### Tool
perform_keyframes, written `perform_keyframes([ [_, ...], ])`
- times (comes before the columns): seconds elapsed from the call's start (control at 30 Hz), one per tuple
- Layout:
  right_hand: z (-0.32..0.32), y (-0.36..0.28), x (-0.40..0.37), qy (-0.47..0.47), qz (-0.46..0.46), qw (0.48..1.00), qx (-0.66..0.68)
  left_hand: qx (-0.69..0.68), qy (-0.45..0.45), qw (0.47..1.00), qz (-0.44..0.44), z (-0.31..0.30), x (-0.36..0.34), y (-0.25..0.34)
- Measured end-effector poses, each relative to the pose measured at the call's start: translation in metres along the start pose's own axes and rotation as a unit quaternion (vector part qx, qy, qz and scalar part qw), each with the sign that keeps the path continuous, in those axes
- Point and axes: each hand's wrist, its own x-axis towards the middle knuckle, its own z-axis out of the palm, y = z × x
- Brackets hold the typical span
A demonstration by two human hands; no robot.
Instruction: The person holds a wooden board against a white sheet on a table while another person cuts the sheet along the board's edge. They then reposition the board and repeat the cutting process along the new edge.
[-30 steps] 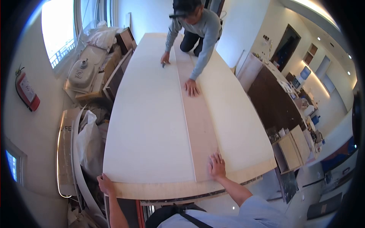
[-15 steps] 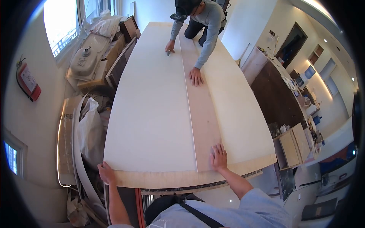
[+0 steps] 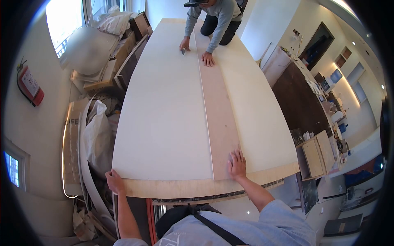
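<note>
A large white sheet [image 3: 160,115] covers a pale wooden board [image 3: 164,187], whose bare edge shows at the near end. Lengthwise on top lies a long pinkish flat strip [image 3: 221,119]. My left hand [image 3: 115,181] grips the near left corner, its fingers bent around the edge. My right hand [image 3: 237,165] presses flat on the near end of the strip, fingers outstretched. At the far end a co-worker [image 3: 215,20] kneels on the sheet. One of their hands [image 3: 208,59] is flat on the strip; the other holds a small cutter [image 3: 183,51] left of it.
Left of the board stand a white plastic bag [image 3: 97,137], cardboard [image 3: 76,147] and stacked panels [image 3: 130,61]. A fire extinguisher [image 3: 30,86] hangs on the left wall. To the right are an open wooden box [image 3: 314,156] and a cluttered dark counter [image 3: 297,96].
The co-worker has shifted back toward the far end, and their flat hand has slid farther up the strip. The cutter has moved slightly away. My hands keep their places while my view tilts slightly.
</note>
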Motion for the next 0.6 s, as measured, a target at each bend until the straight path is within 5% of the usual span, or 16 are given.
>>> perform_keyframes([
  [0.6, 0.0010, 0.0005, -0.0008, 0.000, 0.001, 1.000, -0.007, 0.020, -0.006, 1.000, -0.010, -0.0029, -0.0017, 0.0023],
])
